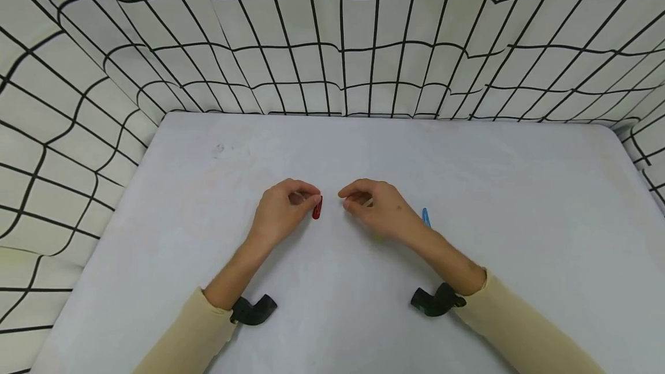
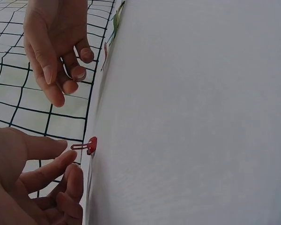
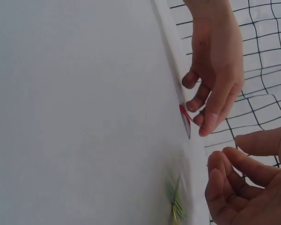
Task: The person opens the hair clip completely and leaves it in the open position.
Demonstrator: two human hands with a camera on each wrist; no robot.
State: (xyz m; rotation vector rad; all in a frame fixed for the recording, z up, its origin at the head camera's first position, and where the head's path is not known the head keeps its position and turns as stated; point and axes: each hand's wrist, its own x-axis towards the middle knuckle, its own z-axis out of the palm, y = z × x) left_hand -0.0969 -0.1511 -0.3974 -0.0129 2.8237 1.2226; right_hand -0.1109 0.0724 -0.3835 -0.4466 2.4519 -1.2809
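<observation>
Between thumb and index finger, my left hand [image 1: 283, 209] pinches one end of a red snap hair clip [image 1: 317, 209]. In the left wrist view the red clip [image 2: 92, 146] sticks out past the fingertips, its narrow loop toward them. My right hand [image 1: 381, 206] hovers just to the right of it, fingers loosely bent and nothing between them. A blue clip-like piece [image 1: 426, 216] lies by the right wrist, partly covered by the forearm. Under the right hand a bit of yellow-green [image 1: 378, 238] peeks out; the right wrist view shows blurred green, slender pieces [image 3: 177, 206].
A white table [image 1: 332, 316] spreads beneath both hands. Black-lined grid netting over white cloth [image 1: 332, 45] rises behind its far edge and along the sides. Black wrist-worn cameras [image 1: 254, 309] sit at both cuffs.
</observation>
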